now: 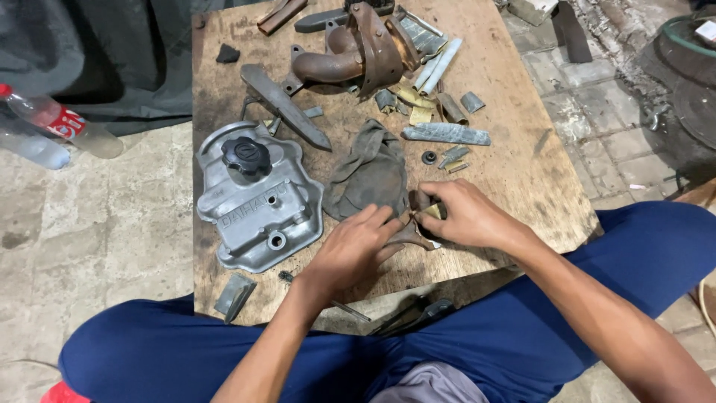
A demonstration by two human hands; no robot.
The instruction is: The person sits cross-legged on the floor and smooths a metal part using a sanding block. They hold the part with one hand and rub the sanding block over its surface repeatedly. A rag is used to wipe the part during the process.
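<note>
Both hands, left hand (356, 242) and right hand (462, 216), pinch closed on a small metal part (412, 233) at the table's (514, 149) six o'clock, the grey cover (257, 198) at nine untouched.

Low wooden worktop (514, 157), scuffed and stained, set directly on a floor (89, 224) of worn, pale stone paving. Left of the worktop, dark grey cloth (127, 67) covers the ground, with two clear plastic bottles (56, 127) lying at its edge. Right of the worktop, cracked paving blocks (597, 82) lead to a dark round drum (690, 82). Lighting is even and soft, casting only faint shadows.
</note>
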